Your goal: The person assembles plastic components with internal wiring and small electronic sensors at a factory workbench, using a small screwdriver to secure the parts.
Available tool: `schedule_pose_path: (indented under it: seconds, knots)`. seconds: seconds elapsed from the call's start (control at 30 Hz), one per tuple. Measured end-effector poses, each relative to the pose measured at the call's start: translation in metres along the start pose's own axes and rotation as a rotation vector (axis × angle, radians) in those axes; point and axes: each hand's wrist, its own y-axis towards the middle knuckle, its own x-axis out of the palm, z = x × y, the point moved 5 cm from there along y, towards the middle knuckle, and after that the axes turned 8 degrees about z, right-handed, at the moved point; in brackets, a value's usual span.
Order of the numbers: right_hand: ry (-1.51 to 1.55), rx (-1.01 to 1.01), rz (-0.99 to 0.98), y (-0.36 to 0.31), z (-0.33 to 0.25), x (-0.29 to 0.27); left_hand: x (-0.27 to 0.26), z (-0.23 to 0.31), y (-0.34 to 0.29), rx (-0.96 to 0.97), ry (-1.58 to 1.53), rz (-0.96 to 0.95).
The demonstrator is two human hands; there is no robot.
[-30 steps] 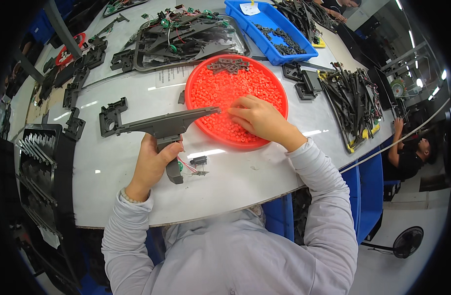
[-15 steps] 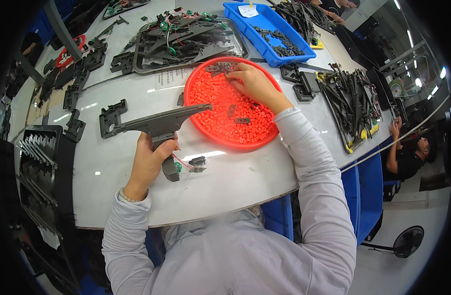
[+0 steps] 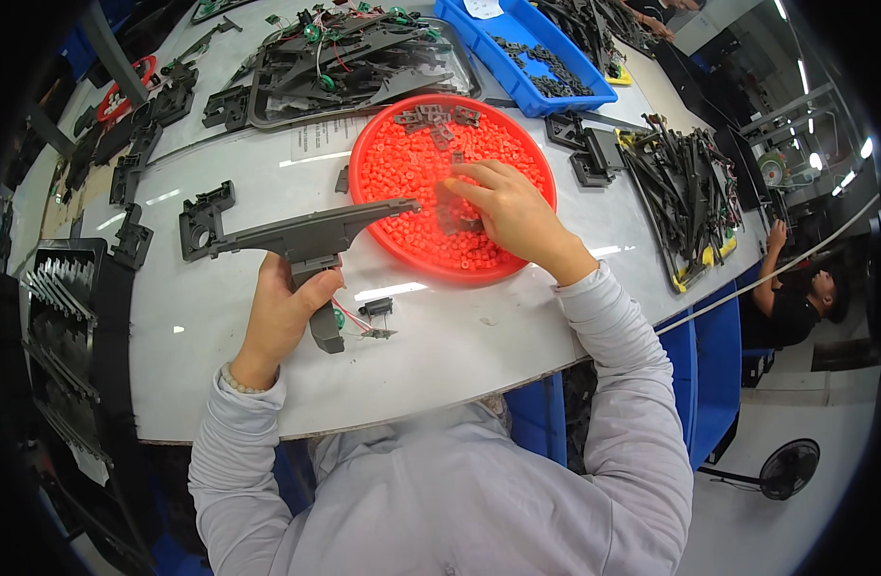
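My left hand (image 3: 285, 312) grips a dark grey plastic housing (image 3: 311, 233) by its short handle. The housing has a long tapering arm and is held above the table's near left part. Red and white wires below the handle join a green piece, a small black cylinder (image 3: 375, 307) and a little board. My right hand (image 3: 517, 213) is over a round red tray (image 3: 359, 173) filled with small red plastic pieces (image 3: 407, 168). Its fingers are bent together at a blurred grey shape, so what they hold is unclear. Small dark grey clips (image 3: 424, 117) lie on the red pieces at the far side.
Behind the tray stand a metal tray (image 3: 479, 77) heaped with grey parts and wires, and a blue bin (image 3: 594, 101) of small dark pieces. More long grey parts (image 3: 685, 192) lie right. A black rack (image 3: 99, 336) stands left. A person in black (image 3: 791, 312) sits right.
My right hand has moved nearer from the tray's far side to its middle, away from the cluster of clips. My left hand still holds the housing. The view has shifted slightly.
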Motion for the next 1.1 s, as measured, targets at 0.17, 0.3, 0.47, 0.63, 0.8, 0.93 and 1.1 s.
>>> schedule_pose_path:
  seconds: [0.17, 0.3, 0.47, 0.63, 0.8, 0.93, 1.1]
  knots:
    - [0.070, -0.045, -0.010, -0.006, -0.004, 0.013, 0.002, 0.002, 0.000, 0.047, 0.075, 0.035]
    - [0.100, 0.009, -0.009, -0.001, 0.000, 0.007, 0.001, 0.002, 0.001, 0.047, 0.085, 0.038]
    - [0.111, 0.164, 0.001, 0.011, 0.031, -0.003, 0.002, 0.002, -0.001, 0.059, 0.080, 0.043]
    - [0.067, 0.053, -0.014, -0.001, 0.023, 0.019, 0.001, 0.001, 0.001, 0.051, 0.087, 0.035]
    - [0.103, 0.115, 0.038, -0.008, 0.015, -0.007, -0.002, -0.001, -0.001, 0.002, 0.013, 0.006]
    - [0.082, 0.357, 0.092, -0.018, 0.041, -0.031, 0.000, 0.002, -0.002, 0.049, 0.042, 0.037]
    - [0.084, 0.353, 0.069, -0.015, 0.047, -0.021, 0.003, 0.001, 0.000, 0.077, 0.099, 0.039]
